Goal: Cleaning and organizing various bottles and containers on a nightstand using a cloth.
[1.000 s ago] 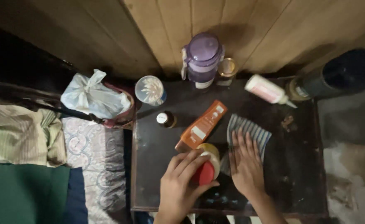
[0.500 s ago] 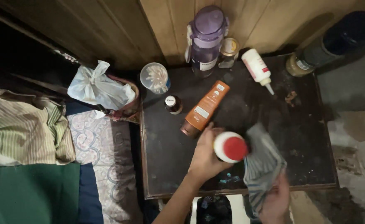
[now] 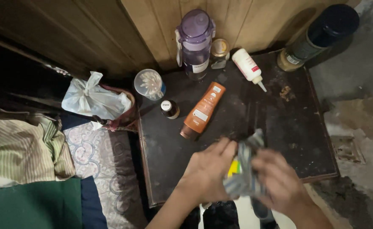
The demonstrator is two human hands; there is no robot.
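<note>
A bedroom in a home: a small dark bedside table (image 3: 279, 135) stands against a wood-plank wall (image 3: 245, 21), its left edge beside a bed with patterned sheet (image 3: 97, 157) and striped bedding (image 3: 21, 148). Along its rear edge stand a purple water bottle (image 3: 193, 42), cotton-swab tub (image 3: 150, 84) and orange lotion tube (image 3: 202, 111).

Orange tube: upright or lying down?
Lying down. The orange tube rests flat on the dark table, cap end toward the person.
</note>
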